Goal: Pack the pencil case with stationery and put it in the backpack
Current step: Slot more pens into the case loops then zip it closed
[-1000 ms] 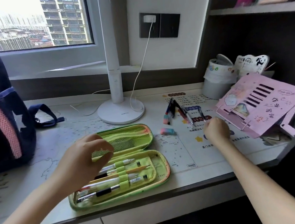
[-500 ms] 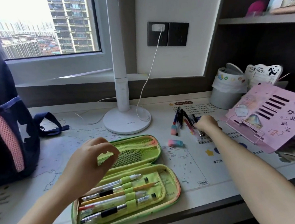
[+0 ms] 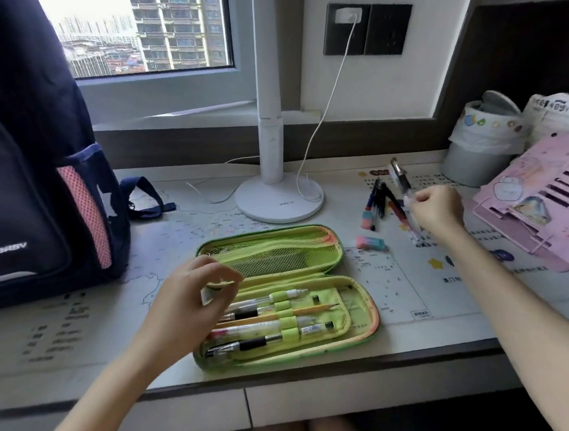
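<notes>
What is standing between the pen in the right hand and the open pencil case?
Nothing tall blocks it. The right hand holds the pen above the desk; only the low pink-and-blue eraser lies on the desk between it and the pencil case. The left hand hovers over the case's left end.

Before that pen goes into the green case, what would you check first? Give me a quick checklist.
1. Pen firmly held in the right hand: ok, lifted off the desk.
2. Pencil case lying open and flat: ok.
3. Free elastic loop for one more pen: cannot tell, the visible loops look filled.
4. Mesh pocket free as an alternative: cannot tell.
5. Left hand steadying the case: not ok, it hovers at the left end, contact unclear.
6. Eraser still to pack: ok, within reach beside the case.
</notes>
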`<state>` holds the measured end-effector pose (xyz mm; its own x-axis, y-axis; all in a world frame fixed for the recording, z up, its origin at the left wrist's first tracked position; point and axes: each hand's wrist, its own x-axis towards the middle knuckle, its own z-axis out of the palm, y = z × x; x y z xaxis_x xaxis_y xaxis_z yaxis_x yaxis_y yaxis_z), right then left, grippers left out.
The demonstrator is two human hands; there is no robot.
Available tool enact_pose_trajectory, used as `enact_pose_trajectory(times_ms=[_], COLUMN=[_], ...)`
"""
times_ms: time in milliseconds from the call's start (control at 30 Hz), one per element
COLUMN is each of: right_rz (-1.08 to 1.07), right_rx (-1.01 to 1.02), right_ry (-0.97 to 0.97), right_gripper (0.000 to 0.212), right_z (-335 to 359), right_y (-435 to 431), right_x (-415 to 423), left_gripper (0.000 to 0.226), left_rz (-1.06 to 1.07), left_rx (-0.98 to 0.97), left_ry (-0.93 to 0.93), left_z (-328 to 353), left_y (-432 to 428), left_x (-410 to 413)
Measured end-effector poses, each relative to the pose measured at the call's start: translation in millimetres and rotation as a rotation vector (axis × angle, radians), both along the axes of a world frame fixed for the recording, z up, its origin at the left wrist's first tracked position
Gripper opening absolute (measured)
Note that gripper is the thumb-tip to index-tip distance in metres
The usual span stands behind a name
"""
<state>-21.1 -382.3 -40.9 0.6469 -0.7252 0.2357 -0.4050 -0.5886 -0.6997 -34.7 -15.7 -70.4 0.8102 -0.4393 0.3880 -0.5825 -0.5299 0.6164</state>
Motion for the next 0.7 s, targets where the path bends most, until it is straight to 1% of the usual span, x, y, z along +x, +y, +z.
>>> enact_pose_trajectory(times_ms=[33, 67, 100, 167, 200, 267, 333, 533, 633, 700], right_rz=[0.216, 0.443, 0.647, 0.952, 1.037, 1.117, 1.145, 1.163, 1.11, 1.06], right_rx=[0.051, 0.094, 0.086, -0.1, -0.227, -0.424, -0.491, -0.442, -0.336, -0.312], right_ry=[-0.045, -0.052, -0.012, 0.121, 0.154, 0.155, 0.153, 0.122, 0.084, 0.055], right_gripper=[0.015, 0.008, 0.007, 0.01, 0.01, 0.011, 0.011, 0.023, 0.025, 0.025], right_z=[7.1, 12.4, 14.4, 5.4, -2.1, -17.3, -24.9, -28.6, -24.3, -21.6], right_y=[23.5, 47.4, 71.3, 111.2, 126.3, 142.7, 150.7, 168.0, 169.4, 165.8], right_x=[-17.0, -35.6, -53.7, -81.0, -88.4, -93.0, -91.8, -91.7, -87.4, -82.6], left_gripper=[0.015, 0.017, 0.018, 0.021, 0.023, 0.023, 0.024, 0.025, 0.021, 0.02], left_rz=[0.016, 0.03, 0.041, 0.046, 0.051, 0.061, 0.063, 0.051, 0.049, 0.049], left_rx=[-0.057, -0.14, -0.241, -0.456, -0.542, -0.646, -0.691, -0.768, -0.746, -0.713], left_ry=[0.055, 0.126, 0.208, 0.344, 0.387, 0.423, 0.437, 0.536, 0.514, 0.487], left_z=[-4.1, -6.7, -8.6, -11.6, -12.5, -15.1, -19.4, -28.0, -28.3, -28.1], left_y=[3.9, 5.5, 6.9, 7.6, 7.6, 8.7, 12.5, 11.9, 12.2, 11.4], left_x=[-3.7, -6.3, -9.2, -15.3, -18.4, -23.5, -30.4, -46.1, -47.0, -47.6])
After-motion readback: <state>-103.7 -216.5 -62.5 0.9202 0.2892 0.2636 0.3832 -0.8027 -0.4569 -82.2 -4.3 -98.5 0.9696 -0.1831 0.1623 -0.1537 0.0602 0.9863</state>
